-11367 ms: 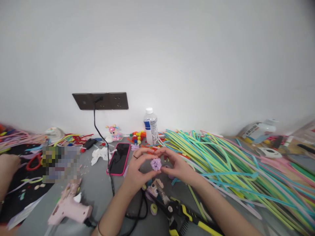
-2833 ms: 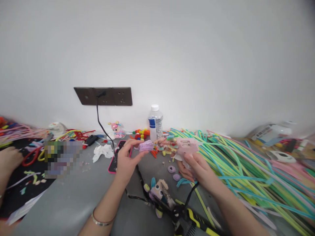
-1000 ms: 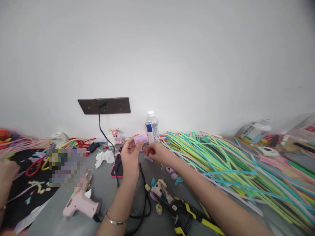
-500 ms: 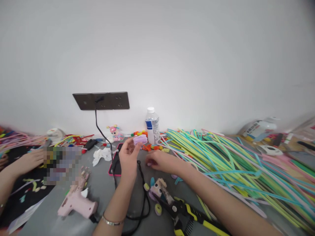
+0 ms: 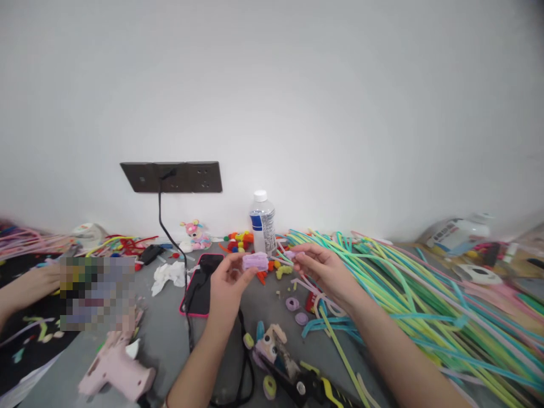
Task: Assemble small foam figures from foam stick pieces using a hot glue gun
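Observation:
My left hand (image 5: 227, 286) is closed around a lilac bundle of fuzzy pipe cleaner (image 5: 255, 261), held up in front of the bottle. To its right, my right hand (image 5: 325, 269) pinches a small lilac piece (image 5: 290, 255), apart from the bundle. Two lilac coils lie below, one a ring (image 5: 292, 304), the other a round disc (image 5: 301, 319). Nearer me, a small doll head (image 5: 268, 344) with big eyes rests by the jaws of black-and-yellow pliers (image 5: 301, 387). A yellow-green coil (image 5: 269, 387) lies beside them.
Long pipe cleaners (image 5: 408, 294) cover the right side. A clear bottle (image 5: 264, 226) stands by the wall. A phone (image 5: 199, 292), a crumpled tissue (image 5: 168, 276) and a pink glue gun (image 5: 119, 371) lie left, with cables between. A co-worker's hand (image 5: 40, 283) is at far left.
My right hand has risen from the tabletop and moved right, now with a small lilac piece in its fingertips. My left hand has shifted slightly right and down with the lilac bundle.

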`<state>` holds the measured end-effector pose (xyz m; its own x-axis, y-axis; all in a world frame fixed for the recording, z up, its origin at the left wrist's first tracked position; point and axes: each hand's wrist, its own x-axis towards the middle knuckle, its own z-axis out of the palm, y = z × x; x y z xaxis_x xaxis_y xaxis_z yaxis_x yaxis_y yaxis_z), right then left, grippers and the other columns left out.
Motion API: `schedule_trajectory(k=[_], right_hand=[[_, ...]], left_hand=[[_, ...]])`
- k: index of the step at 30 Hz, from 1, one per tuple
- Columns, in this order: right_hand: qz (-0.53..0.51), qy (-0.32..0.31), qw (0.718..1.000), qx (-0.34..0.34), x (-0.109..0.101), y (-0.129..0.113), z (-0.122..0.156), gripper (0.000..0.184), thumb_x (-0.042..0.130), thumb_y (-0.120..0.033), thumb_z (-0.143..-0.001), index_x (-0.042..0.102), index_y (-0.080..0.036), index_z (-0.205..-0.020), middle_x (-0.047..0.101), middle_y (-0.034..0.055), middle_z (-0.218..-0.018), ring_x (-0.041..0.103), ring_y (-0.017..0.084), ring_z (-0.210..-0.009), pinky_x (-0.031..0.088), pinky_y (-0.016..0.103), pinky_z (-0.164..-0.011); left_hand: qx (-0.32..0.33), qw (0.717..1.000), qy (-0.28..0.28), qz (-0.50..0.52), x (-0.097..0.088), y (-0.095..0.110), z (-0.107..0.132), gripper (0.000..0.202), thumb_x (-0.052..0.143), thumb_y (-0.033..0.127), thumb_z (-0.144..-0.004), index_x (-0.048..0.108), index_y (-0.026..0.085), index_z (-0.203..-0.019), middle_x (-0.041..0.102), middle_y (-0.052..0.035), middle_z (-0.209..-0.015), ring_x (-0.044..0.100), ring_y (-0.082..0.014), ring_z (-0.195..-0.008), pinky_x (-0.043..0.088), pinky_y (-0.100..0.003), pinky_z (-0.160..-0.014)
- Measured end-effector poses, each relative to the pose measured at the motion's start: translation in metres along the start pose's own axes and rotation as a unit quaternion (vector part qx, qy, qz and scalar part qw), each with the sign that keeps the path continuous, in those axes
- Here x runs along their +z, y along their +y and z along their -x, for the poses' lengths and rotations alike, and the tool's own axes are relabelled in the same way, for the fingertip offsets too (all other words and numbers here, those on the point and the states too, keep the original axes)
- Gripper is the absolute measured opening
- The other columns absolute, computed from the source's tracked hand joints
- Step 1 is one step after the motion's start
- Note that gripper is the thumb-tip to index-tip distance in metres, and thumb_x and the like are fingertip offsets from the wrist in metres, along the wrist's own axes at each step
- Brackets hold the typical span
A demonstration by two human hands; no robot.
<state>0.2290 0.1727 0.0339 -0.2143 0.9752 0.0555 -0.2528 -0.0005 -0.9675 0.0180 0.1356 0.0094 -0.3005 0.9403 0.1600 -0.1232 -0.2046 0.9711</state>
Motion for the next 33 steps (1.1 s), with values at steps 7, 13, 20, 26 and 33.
schedule_trajectory(k=[7,13,20,26,33], right_hand=[[0.026,0.01,0.998,-0.059,0.009,-0.002,0.008,0.035,0.085,-0.049,-0.072,0.066,-0.02,-0.076,0.07,0.0007,-0.063,0.064,0.015,-0.055,0.05,0.025,-0.051],[0.029,-0.009,0.997,-0.069,0.015,-0.003,0.01,0.035,0.085,-0.05,-0.072,0.067,-0.02,-0.075,0.064,-0.0013,-0.062,0.058,0.013,-0.055,0.05,0.025,-0.053],[-0.008,-0.029,0.999,-0.036,0.016,-0.007,0.013,0.035,0.086,-0.05,-0.07,0.069,-0.021,-0.082,0.067,-0.0017,-0.068,0.064,0.013,-0.061,0.056,0.028,-0.062],[0.006,-0.007,0.999,-0.051,0.01,-0.001,0.01,0.031,0.088,-0.043,-0.07,0.072,-0.021,-0.086,0.075,0.0028,-0.083,0.072,0.018,-0.075,0.06,0.031,-0.072],[0.137,0.024,0.966,-0.217,0.011,-0.006,0.015,0.021,0.082,-0.04,-0.08,0.071,-0.023,-0.084,0.072,0.0041,-0.08,0.071,0.02,-0.076,0.062,0.034,-0.072]], left_hand=[[0.026,0.998,-0.039,-0.034,-0.002,0.0,0.005,0.032,0.088,0.031,-0.065,0.078,0.02,-0.093,0.074,-0.0056,-0.088,0.062,-0.0198,-0.08,0.046,-0.027,-0.071],[0.023,0.998,-0.046,-0.029,-0.003,-0.004,0.005,0.033,0.089,0.031,-0.063,0.078,0.02,-0.092,0.074,-0.0073,-0.09,0.063,-0.0217,-0.083,0.046,-0.029,-0.073],[0.03,0.998,-0.048,-0.034,-0.002,-0.002,0.006,0.032,0.089,0.029,-0.062,0.079,0.02,-0.091,0.075,-0.0074,-0.089,0.062,-0.0208,-0.08,0.046,-0.029,-0.071],[0.041,0.996,-0.058,-0.045,-0.002,-0.002,0.006,0.031,0.089,0.029,-0.062,0.08,0.02,-0.09,0.073,-0.0066,-0.088,0.061,-0.0205,-0.079,0.044,-0.028,-0.07],[0.046,0.997,-0.054,-0.042,-0.002,-0.001,0.005,0.03,0.089,0.029,-0.062,0.08,0.021,-0.09,0.073,-0.0059,-0.086,0.06,-0.0195,-0.077,0.043,-0.027,-0.068]])
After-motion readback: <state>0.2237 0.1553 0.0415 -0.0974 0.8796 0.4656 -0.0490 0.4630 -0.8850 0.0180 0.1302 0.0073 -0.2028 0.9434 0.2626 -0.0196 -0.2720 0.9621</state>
